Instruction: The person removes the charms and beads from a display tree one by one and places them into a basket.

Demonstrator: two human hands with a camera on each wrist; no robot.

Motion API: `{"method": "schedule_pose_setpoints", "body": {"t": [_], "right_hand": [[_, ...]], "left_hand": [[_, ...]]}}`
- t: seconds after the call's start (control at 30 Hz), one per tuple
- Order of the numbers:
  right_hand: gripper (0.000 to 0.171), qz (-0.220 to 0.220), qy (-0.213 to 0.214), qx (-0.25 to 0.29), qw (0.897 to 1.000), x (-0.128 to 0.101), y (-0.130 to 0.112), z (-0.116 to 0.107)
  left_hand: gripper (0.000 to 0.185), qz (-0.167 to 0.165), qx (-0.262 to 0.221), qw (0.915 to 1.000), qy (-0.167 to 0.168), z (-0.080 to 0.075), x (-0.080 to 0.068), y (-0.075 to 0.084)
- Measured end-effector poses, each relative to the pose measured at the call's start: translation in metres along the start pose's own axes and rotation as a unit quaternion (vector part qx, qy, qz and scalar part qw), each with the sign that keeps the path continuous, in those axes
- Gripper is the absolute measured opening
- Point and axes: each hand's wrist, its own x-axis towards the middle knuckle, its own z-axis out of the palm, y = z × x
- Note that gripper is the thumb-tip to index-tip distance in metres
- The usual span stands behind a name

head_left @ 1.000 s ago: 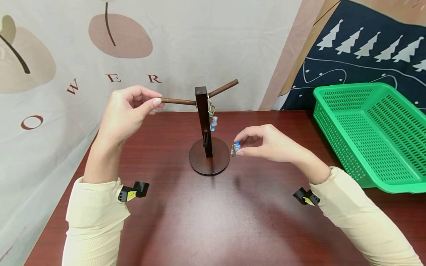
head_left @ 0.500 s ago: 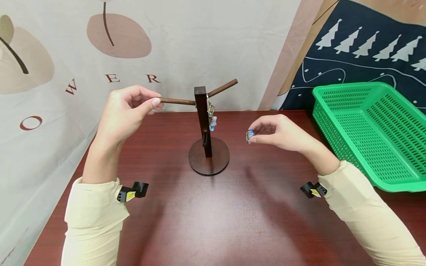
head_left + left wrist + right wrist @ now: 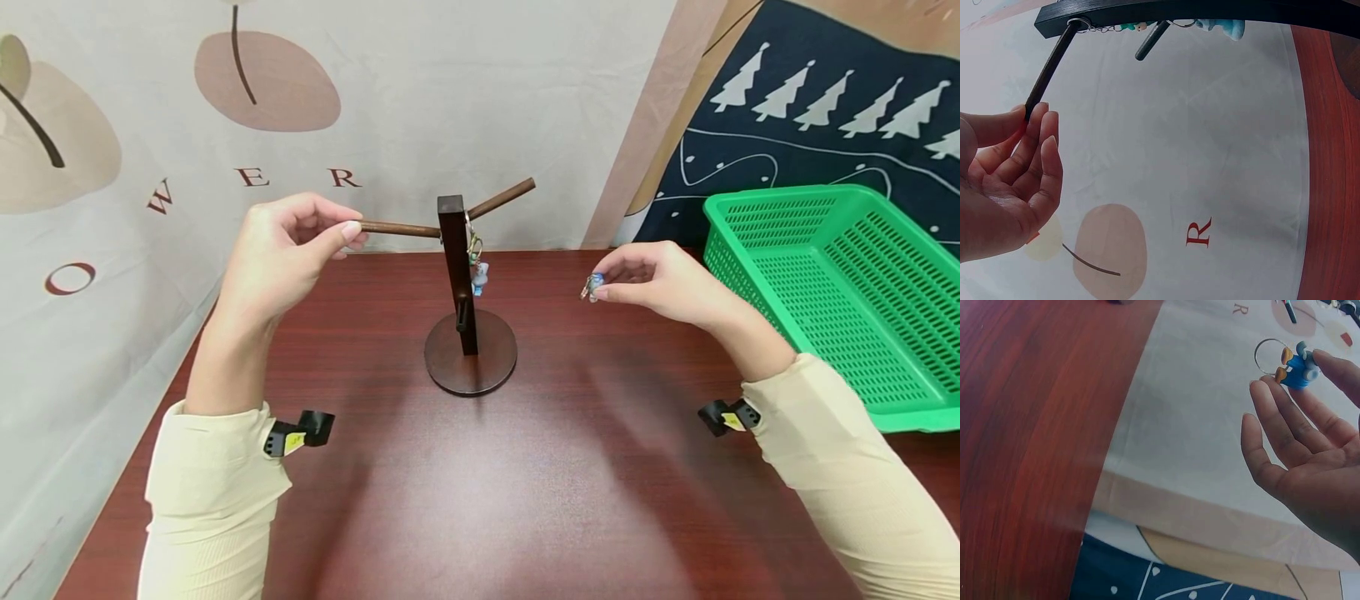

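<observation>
Head view shows our left hand [image 3: 281, 250] pinching the tip of the left peg [image 3: 397, 227] of the dark wooden stand [image 3: 459, 283], which sits mid-tabletop [image 3: 480, 483] with a keychain [image 3: 478, 271] hanging at its post. Our right hand [image 3: 660, 279] is raised to the right of the stand, well apart from it, fingers [image 3: 1275, 403] grasping a small blue charm [image 3: 594, 286] with a metal ring. Farther right lies a green basket [image 3: 840, 292].
</observation>
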Motion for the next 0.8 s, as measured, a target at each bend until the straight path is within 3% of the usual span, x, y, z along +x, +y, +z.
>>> {"method": "schedule_pose_setpoints", "body": {"t": [0.53,0.8], "right_hand": [[0.023,0.061,0.061,-0.071,0.994,-0.009,0.009,-0.03],[0.026,0.088,0.075,-0.079,0.99,-0.017,0.015,-0.045]], "left_hand": [[0.007,-0.001,-0.004,1.0,-0.001,-0.001,-0.001,0.0],[0.008,-0.002,-0.009,1.0,-0.003,0.0,-0.001,0.001]]}}
